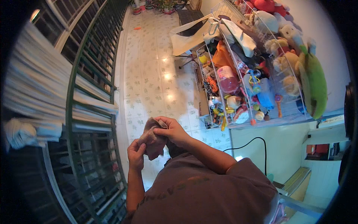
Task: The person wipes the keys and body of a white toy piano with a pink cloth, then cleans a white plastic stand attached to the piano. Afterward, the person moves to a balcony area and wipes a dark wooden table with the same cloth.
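A small brownish cloth hangs in front of my torso, held between both hands. My left hand pinches its lower left edge between thumb and fingers. On the other side, my right hand grips the upper right part, thumb on top, with a fold of fabric bunched by the fingers. The lower corner of the cloth dangles loose. Whether it is a rag or a small garment I cannot tell.
A green metal railing runs along the left, with a white curtain behind it. At the right stands a white wire rack full of toys, a green plush beside it. Potted plants stand at the far end of the tiled floor.
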{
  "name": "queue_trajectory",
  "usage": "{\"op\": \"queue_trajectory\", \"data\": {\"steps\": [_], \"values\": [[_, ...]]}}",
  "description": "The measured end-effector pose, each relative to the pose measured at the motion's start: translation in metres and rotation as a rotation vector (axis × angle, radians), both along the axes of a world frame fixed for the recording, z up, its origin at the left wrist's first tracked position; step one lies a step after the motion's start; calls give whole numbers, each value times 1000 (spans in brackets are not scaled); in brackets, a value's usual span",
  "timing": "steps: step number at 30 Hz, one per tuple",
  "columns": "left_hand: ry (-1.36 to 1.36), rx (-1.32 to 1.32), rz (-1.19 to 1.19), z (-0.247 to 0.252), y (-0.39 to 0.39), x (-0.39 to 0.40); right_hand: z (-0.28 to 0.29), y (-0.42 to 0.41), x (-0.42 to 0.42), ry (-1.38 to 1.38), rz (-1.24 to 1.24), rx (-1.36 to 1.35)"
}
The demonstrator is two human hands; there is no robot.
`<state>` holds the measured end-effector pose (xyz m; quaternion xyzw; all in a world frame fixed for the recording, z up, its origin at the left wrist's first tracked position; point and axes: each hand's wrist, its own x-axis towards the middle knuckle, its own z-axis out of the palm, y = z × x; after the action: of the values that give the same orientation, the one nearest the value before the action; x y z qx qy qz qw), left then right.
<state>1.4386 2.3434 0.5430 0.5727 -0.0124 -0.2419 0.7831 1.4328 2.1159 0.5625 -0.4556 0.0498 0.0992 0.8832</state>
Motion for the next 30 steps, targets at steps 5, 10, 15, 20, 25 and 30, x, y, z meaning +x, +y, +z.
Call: {"op": "queue_trajectory", "data": {"steps": [5, 10, 15, 20, 25, 30], "values": [[13, -112, 59, -1, 19, 121, -4, -7, 125, 12, -45, -106], [4, -144, 143, 26, 9, 240, 9, -18, 243, 7, 35, -171], [85, -204, 111, -1, 2, 360, 6, -27, 348, 56, 37, -324], [128, -127, -133, -37, -14, 500, -42, -30, 462, 133, -83, -378], [121, -94, -531, -15, -44, 660, -13, -42, 573, 181, -309, -278], [-9, -7, -765, 12, -111, 803, -18, -86, 667, 254, -548, -386]]}}
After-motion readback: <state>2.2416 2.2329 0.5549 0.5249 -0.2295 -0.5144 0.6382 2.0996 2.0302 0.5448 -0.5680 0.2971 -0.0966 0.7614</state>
